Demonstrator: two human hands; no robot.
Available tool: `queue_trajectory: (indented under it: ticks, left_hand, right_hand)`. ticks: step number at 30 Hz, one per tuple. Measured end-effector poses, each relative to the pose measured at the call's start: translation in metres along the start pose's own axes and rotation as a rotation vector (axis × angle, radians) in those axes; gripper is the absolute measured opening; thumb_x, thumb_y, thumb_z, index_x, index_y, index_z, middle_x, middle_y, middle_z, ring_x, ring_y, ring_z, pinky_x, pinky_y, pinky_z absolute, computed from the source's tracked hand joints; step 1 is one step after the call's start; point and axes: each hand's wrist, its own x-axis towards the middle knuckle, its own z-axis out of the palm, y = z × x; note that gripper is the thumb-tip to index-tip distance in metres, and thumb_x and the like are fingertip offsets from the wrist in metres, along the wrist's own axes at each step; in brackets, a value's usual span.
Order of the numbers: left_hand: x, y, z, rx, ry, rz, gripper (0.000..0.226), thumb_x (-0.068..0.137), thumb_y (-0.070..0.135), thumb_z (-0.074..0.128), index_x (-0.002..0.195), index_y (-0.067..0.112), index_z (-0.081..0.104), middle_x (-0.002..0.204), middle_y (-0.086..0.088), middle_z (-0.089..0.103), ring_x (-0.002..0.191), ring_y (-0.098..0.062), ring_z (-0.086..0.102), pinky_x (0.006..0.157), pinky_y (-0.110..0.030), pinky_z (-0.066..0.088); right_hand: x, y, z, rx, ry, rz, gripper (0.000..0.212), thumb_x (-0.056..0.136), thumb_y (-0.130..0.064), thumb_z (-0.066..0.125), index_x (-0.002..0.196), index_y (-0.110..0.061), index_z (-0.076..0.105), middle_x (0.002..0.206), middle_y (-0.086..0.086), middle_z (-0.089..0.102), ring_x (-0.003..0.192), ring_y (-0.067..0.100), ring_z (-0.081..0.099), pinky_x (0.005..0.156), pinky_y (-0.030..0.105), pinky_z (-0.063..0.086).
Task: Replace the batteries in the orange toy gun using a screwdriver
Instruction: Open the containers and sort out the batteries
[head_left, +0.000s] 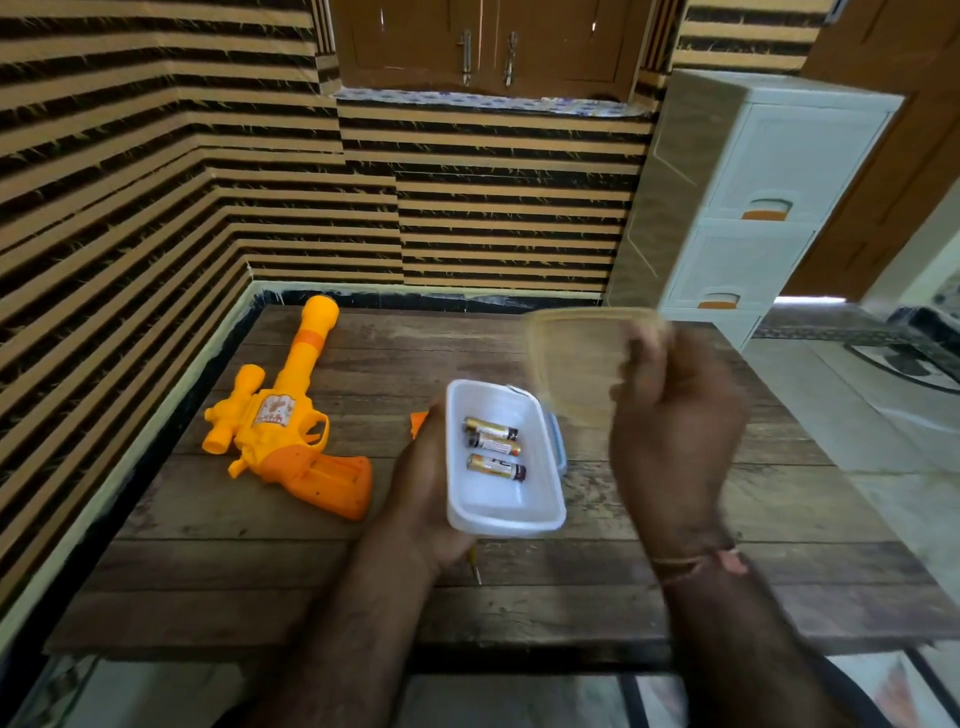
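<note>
The orange and yellow toy gun (291, 415) lies on its side at the left of the wooden table (727, 571), barrel pointing away from me. My left hand (423, 493) holds a white plastic box (501, 512) from underneath; three batteries (493, 447) lie inside it. My right hand (675, 431) is raised to the right of the box and grips its translucent lid (576, 358), which is blurred by motion. A small orange piece (418, 422) shows behind my left hand. A thin metal tip (475, 569), perhaps the screwdriver, pokes out below that hand.
The table stands in a corner against striped walls on the left and at the back. A white plastic drawer unit (753, 208) stands behind the table's right end. The tiled floor (857, 415) lies to the right.
</note>
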Motion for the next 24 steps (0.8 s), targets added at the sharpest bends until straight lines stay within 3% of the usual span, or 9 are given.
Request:
queue_trajectory:
  ticks: [2,5,8,15,18,20,22,24]
  left_hand:
    - [-0.001,0.005,-0.004,-0.041,-0.072,0.004,0.045,0.086,0.041,0.049,0.076,0.009,0.079,0.078,-0.013,0.071,0.063,-0.028,0.070,0.058,-0.043,0.060]
    - [0.006,0.011,-0.016,-0.119,-0.039,0.031,0.049,0.091,0.042,0.046,0.071,0.011,0.079,0.078,-0.012,0.072,0.063,-0.031,0.071,0.056,-0.052,0.057]
    - [0.010,0.015,-0.021,-0.104,-0.025,0.021,0.054,0.096,0.041,0.043,0.069,0.012,0.080,0.078,-0.012,0.074,0.062,-0.031,0.072,0.054,-0.053,0.056]
    - [0.016,0.012,-0.026,-0.116,-0.004,0.012,0.053,0.101,0.042,0.041,0.079,0.015,0.081,0.086,-0.010,0.074,0.072,-0.029,0.072,0.066,-0.051,0.058]
    - [0.016,0.013,-0.026,-0.124,0.001,0.009,0.051,0.100,0.042,0.042,0.082,0.015,0.081,0.088,-0.010,0.074,0.073,-0.029,0.073,0.063,-0.049,0.061]
    - [0.016,0.014,-0.026,-0.133,-0.001,0.011,0.051,0.100,0.041,0.041,0.083,0.014,0.081,0.087,-0.010,0.074,0.071,-0.028,0.073,0.057,-0.046,0.060]
    - [0.017,0.015,-0.026,-0.144,-0.011,0.025,0.052,0.100,0.042,0.040,0.083,0.014,0.081,0.087,-0.010,0.075,0.071,-0.028,0.073,0.056,-0.044,0.060]
    - [0.018,0.014,-0.027,-0.152,-0.020,0.015,0.052,0.100,0.043,0.040,0.085,0.015,0.081,0.088,-0.009,0.075,0.072,-0.027,0.073,0.058,-0.044,0.060]
  right_hand:
    - [0.014,0.019,-0.006,0.157,0.089,0.330,0.033,0.101,-0.040,0.041,0.089,-0.017,0.060,0.078,0.007,0.064,0.067,0.024,0.065,0.058,0.047,0.058]
    - [0.028,0.060,-0.015,0.378,0.138,0.841,0.020,0.098,-0.012,0.040,0.109,-0.014,0.056,0.105,0.016,0.066,0.087,0.030,0.069,0.064,0.042,0.061]
    - [0.026,0.089,-0.014,0.552,0.078,1.069,0.041,0.086,0.011,0.040,0.124,-0.001,0.052,0.112,0.020,0.063,0.090,0.034,0.068,0.056,0.038,0.058]
    - [0.020,0.089,0.018,0.508,-0.197,0.993,0.037,0.092,0.006,0.050,0.128,-0.003,0.052,0.109,0.016,0.064,0.098,0.030,0.066,0.071,0.038,0.058]
    - [0.017,0.095,0.029,0.243,-0.277,0.888,0.036,0.093,-0.002,0.055,0.129,-0.002,0.053,0.090,0.010,0.063,0.100,0.033,0.065,0.086,0.047,0.056]
    - [0.015,0.101,0.032,-0.007,-0.282,0.750,0.041,0.088,-0.014,0.061,0.128,-0.004,0.056,0.095,0.011,0.065,0.102,0.035,0.065,0.092,0.051,0.054]
    - [0.013,0.103,0.033,-0.202,-0.303,0.659,0.046,0.085,-0.020,0.065,0.128,-0.006,0.059,0.113,0.015,0.067,0.108,0.034,0.063,0.095,0.044,0.052]
    - [0.013,0.105,0.029,-0.301,-0.346,0.583,0.041,0.085,-0.022,0.066,0.121,-0.004,0.065,0.111,0.016,0.069,0.102,0.033,0.064,0.085,0.035,0.052]
